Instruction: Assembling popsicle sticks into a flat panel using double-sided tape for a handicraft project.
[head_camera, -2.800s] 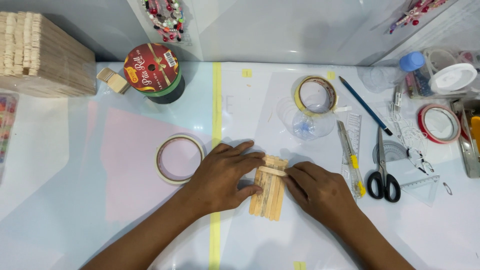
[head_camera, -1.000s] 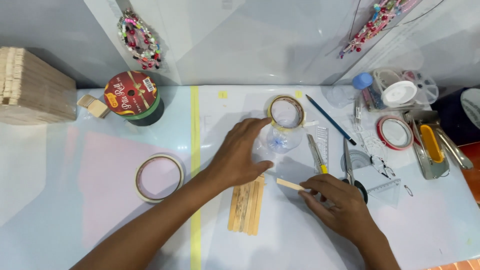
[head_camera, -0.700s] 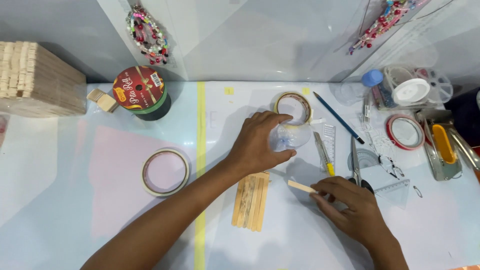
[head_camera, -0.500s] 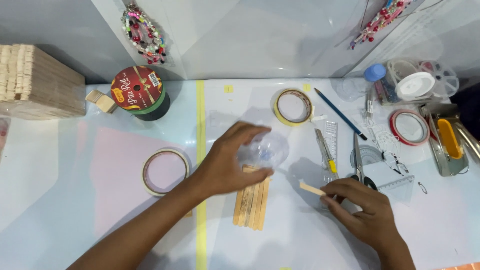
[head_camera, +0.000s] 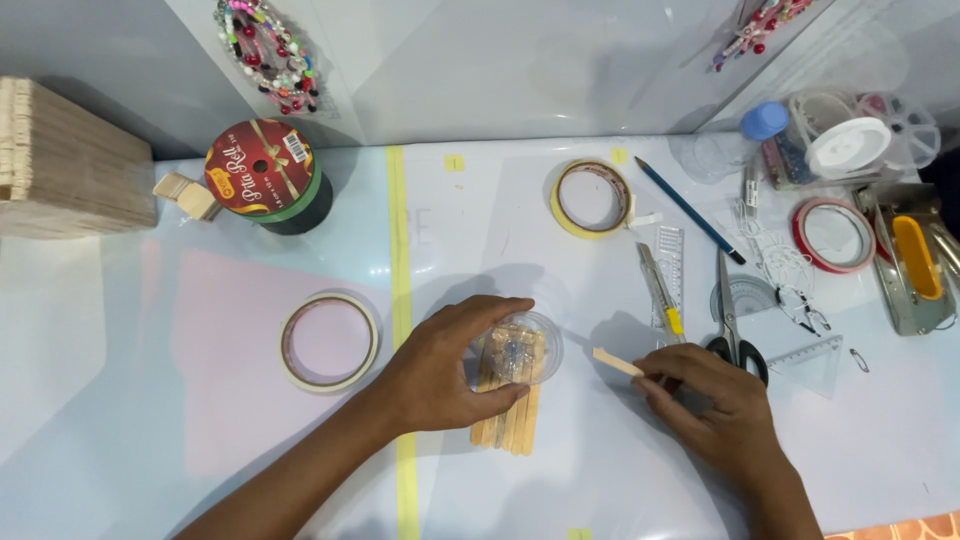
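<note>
— What is in the middle of the head view?

— The left hand (head_camera: 440, 375) curls round a small clear plastic cup (head_camera: 520, 348), which rests over a raft of wooden sticks (head_camera: 508, 405) lying on the pale surface (head_camera: 150, 420). Something small and dark shows inside the cup; I cannot tell what it is.

— And the other hand?

— The right hand (head_camera: 715, 405), lower right of centre, pinches a single short wooden stick (head_camera: 617, 362) between thumb and fingertips, the other fingers folded in. The stick points left toward the cup but stays apart from it.

— Other containers?

— At the upper right a clear round box (head_camera: 850, 140) holds a white spool, with a blue-capped bottle (head_camera: 765, 122) just beside it. Further right an open metal tin (head_camera: 905, 270) holds an orange-handled tool.

— Anything else about?

— A roll of masking tape (head_camera: 329, 341) lies left of the left hand, a second yellowish tape roll (head_camera: 591, 197) sits upper centre. Scissors (head_camera: 733, 325) and a yellow cutter (head_camera: 662, 297) lie just above the right hand. A red ribbon spool (head_camera: 262, 180) and a stack of wooden sticks (head_camera: 65, 160) occupy the upper left.
</note>
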